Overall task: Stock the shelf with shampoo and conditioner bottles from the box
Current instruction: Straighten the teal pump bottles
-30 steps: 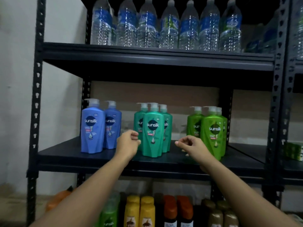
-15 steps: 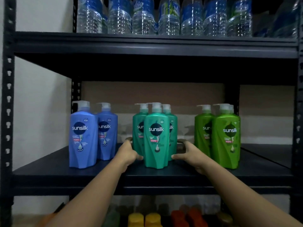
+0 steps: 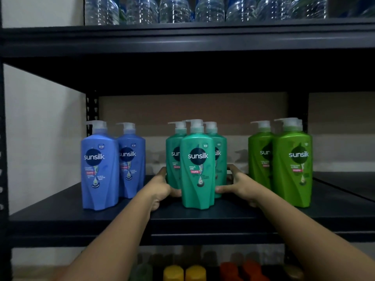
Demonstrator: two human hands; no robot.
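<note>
Three teal shampoo bottles (image 3: 197, 183) with white pumps stand clustered at the middle of the dark shelf board (image 3: 60, 218). My left hand (image 3: 162, 188) grips the cluster from the left, fingers round the rear-left bottle, thumb against the front one. From the right, my right hand (image 3: 240, 184) grips the same cluster, fingers reaching behind the rear-right bottle. Two blue shampoo bottles (image 3: 99, 171) stand to the left. At the right stand green shampoo bottles (image 3: 292, 171), two seen plainly. The box is out of view.
Clear water bottles (image 3: 174, 9) line the shelf above. Below, yellow caps (image 3: 174, 272) and red caps (image 3: 233, 270) of other bottles show. A black perforated upright (image 3: 90, 110) stands at the back left, beside a pale wall. Gaps separate the three colour groups.
Both hands went from hovering loosely curled in front of the shelf to closing on the sides of the teal cluster. The view has come closer and tilted down slightly.
</note>
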